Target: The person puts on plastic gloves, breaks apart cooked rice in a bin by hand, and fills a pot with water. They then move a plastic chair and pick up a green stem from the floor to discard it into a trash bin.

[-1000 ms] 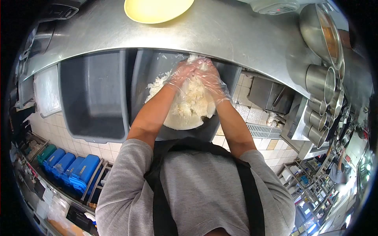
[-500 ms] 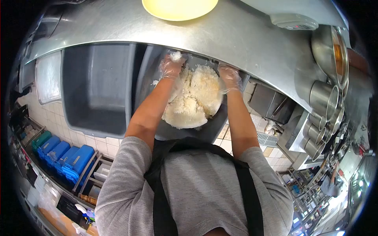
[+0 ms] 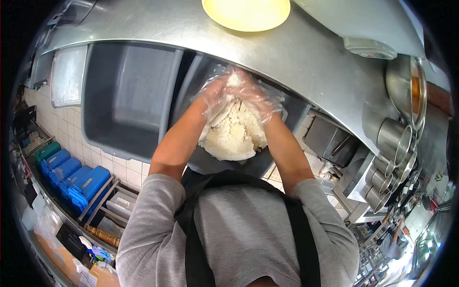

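Note:
Both of my hands wear clear plastic gloves and meet over a large mound of white, rice-like grains (image 3: 232, 136) inside a grey tub (image 3: 191, 79). A small white clump of rice (image 3: 234, 80) shows between them. My left hand (image 3: 213, 92) curls around the clump from the left. From the other side my right hand (image 3: 255, 98) closes in against it. Loose glove plastic and glare blur the fingertips. The upper part of the mound is hidden beneath my hands and gloves.
A second grey tub (image 3: 131, 95) stands to the left. Beyond both runs a steel counter (image 3: 306, 71) with a yellow bowl (image 3: 246, 13). Steel pots (image 3: 394, 138) sit at the right, and blue lidded bins (image 3: 88, 189) at lower left. A person (image 3: 393, 246) is far off at right.
My right hand has left the mound's right edge and swung left to meet my left hand at the clump. The view has shifted slightly, so the counter and bowl sit differently.

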